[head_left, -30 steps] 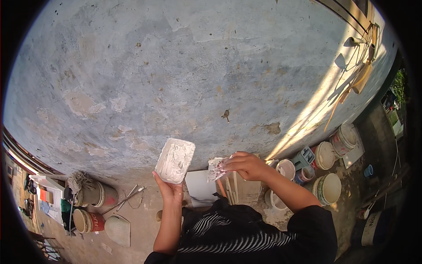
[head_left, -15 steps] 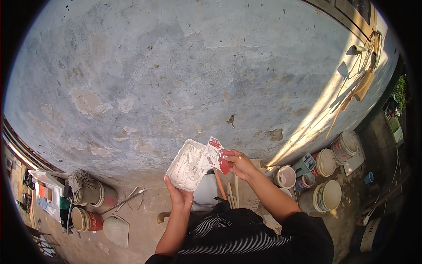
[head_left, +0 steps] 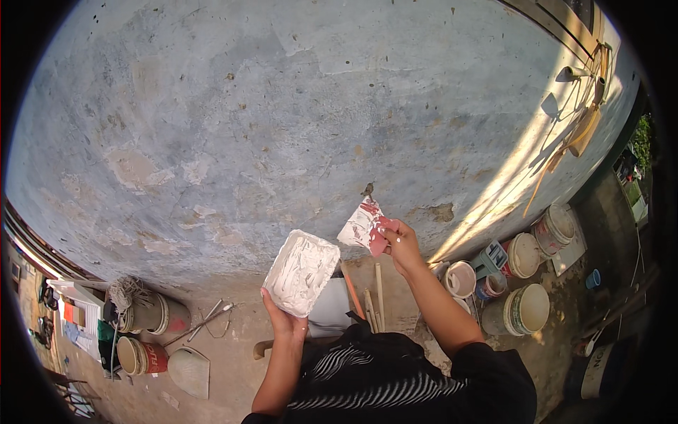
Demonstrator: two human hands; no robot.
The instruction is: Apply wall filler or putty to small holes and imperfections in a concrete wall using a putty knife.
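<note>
My left hand (head_left: 282, 318) grips a white rectangular tray (head_left: 302, 272) full of smeared white paste, held low in front of the wall. To the right of the tray and a little higher, my right hand (head_left: 401, 244) holds a red flat scraper (head_left: 364, 225) coated in white paste; the scraper is apart from the tray. A dark chipped spot (head_left: 367, 189) on the pale blue-grey wall (head_left: 268, 113) shows just above the scraper's tip.
Buckets (head_left: 525, 309) stand along the wall at the right, with a small blue cup (head_left: 593, 279). At the left are more buckets (head_left: 141, 355), a mop (head_left: 129, 293) and rods (head_left: 208, 318). Boards and sticks (head_left: 378, 304) lie below. Pipes and wires (head_left: 586, 106) hang from the upper right wall.
Since half a second ago my right hand has lifted the scraper up and right, away from the tray's edge. Earlier it came left to the tray. The tray has moved slightly right and down.
</note>
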